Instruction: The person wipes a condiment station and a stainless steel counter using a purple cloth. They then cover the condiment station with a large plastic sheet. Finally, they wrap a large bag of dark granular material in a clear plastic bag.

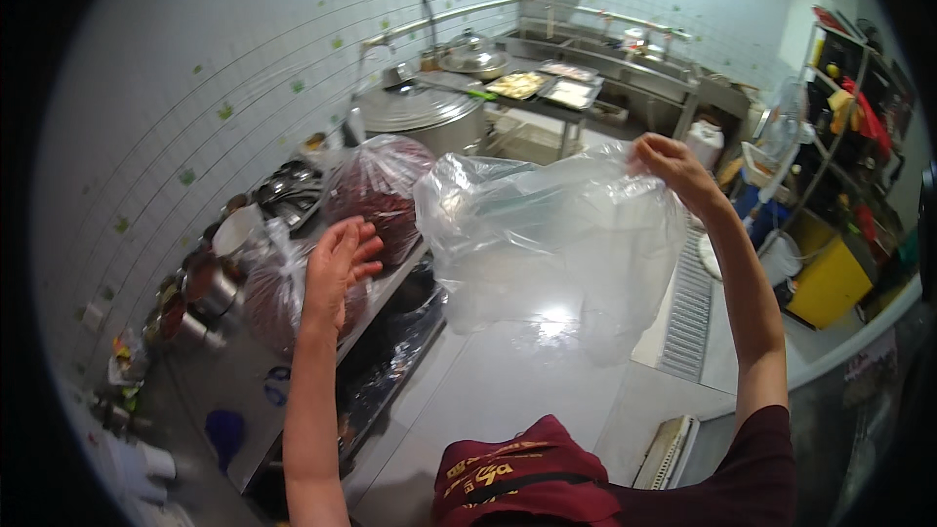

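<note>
A large clear plastic bag (534, 249) hangs spread out above the tiled floor. My right hand (662, 165) pinches its upper right edge. My left hand (340, 267) is raised with fingers apart and holds nothing; a gap separates it from the clear bag. Behind that hand, a knotted plastic bag with dark red contents (267, 307) sits on the steel table. Farther back stands a second filled plastic bag (384, 190), also dark red inside. What fills these two bags cannot be made out exactly.
The steel table (212, 373) along the left wall carries metal containers (208, 285), blue-handled scissors (277, 386) and a large lidded pot (417, 113). Trays of food (520, 84) stand farther back. A floor drain grate (688, 307) and a loaded shelf rack (842, 102) are at right.
</note>
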Demonstrator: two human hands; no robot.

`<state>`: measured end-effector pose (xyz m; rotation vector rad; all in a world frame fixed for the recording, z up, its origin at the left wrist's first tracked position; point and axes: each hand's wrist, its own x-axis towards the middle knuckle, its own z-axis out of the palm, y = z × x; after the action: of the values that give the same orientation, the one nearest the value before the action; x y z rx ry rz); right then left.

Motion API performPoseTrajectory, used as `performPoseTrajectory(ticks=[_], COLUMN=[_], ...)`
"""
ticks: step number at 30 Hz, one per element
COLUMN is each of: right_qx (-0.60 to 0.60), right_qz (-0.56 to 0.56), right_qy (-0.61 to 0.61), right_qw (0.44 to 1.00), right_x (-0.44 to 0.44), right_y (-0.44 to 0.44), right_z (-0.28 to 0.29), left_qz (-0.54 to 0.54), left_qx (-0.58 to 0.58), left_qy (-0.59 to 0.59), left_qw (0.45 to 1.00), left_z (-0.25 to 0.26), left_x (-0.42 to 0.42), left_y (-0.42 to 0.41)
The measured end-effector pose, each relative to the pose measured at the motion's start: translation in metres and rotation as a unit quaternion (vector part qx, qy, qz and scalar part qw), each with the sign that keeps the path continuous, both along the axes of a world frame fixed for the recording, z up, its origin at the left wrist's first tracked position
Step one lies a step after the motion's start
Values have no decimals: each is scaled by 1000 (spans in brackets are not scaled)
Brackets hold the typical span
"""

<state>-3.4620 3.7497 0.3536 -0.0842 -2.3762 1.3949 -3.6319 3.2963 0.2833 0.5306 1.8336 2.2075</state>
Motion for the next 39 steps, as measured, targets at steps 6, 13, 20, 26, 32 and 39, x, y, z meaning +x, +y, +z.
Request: performPoseTrajectory(ticks=[6, 13, 20, 26, 32, 39], right_qx=[44, -14, 18, 167, 383, 538], right_qz=[-27, -72, -118, -296, -391, -328], right_qy=[-49, -74, -111, -120, -48, 195], right_qw=[997, 995, 987, 933, 835, 751], right_x=[41, 110, 190, 202, 159, 141], right_y=[-6, -24, -12, 48, 66, 0], right_z=[104, 142, 140, 118, 112, -101], left_qz=[-143, -321, -331, -95, -53, 231], left_qx=[-81, 12, 43, -92, -93, -348], left_qy=[63, 27, 31, 299, 448, 713], left_qw=[984, 947, 942, 945, 887, 564], left_z=[-25, -21, -8, 48, 119, -50], left_x=[-45, 0, 17, -47, -72, -6], left_y=[115, 238, 287, 282, 251, 136])
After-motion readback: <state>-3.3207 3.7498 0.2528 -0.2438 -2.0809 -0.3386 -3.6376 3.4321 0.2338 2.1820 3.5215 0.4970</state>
